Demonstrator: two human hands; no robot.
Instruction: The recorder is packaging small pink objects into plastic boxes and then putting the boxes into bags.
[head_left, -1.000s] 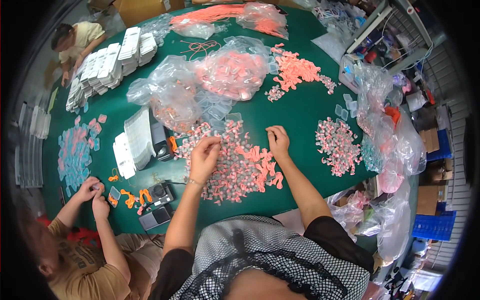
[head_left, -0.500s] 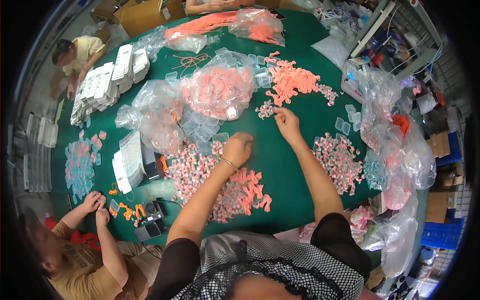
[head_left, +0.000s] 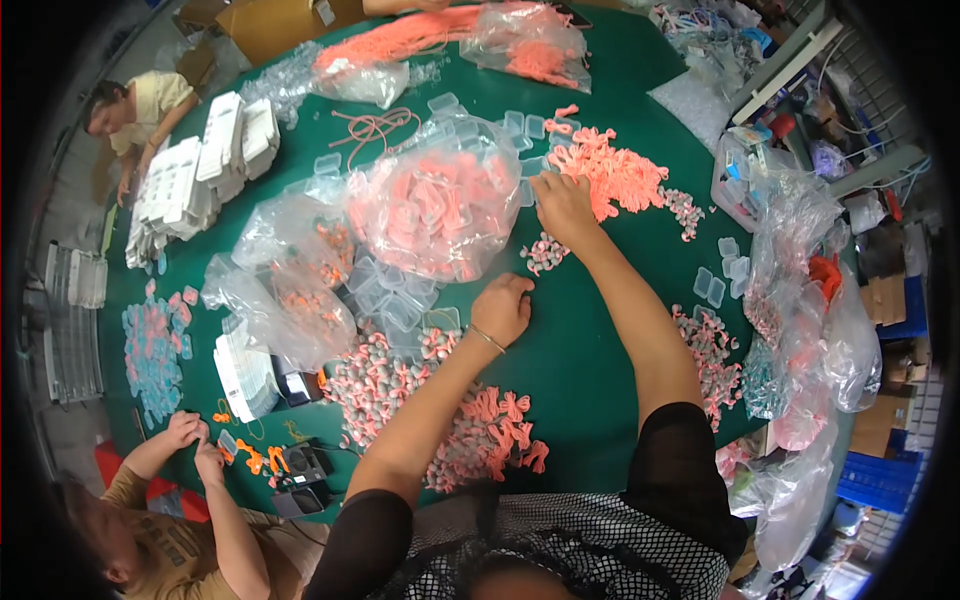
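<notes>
My left hand [head_left: 503, 308] rests on the green table with its fingers curled in; whatever they may hold is hidden. A thin bracelet circles that wrist. Just beyond it lies a small cluster of grey-and-pink pieces [head_left: 545, 254]. My right hand [head_left: 565, 207] reaches farther out, fingers bent down and somewhat apart, at the left edge of a heap of coral cord bundles [head_left: 618, 172]. Clear plastic cases [head_left: 530, 165] lie by its fingertips. Beside my left forearm spreads a large heap of grey-and-pink pieces [head_left: 380, 385], with pink cord bundles [head_left: 508, 425] at its near right side.
A bulging clear bag of pink pieces [head_left: 435, 205] stands mid-table. White trays [head_left: 200, 170] are stacked at left. Another grey-and-pink heap [head_left: 708, 365] lies right of my right arm, near plastic bags [head_left: 800, 330]. A co-worker's hands [head_left: 195, 440] handle something at lower left.
My right hand has moved away from the small grey-and-pink cluster, forward to the coral cord heap. My left hand stays curled and sits closer to that cluster. The view has shifted slightly.
</notes>
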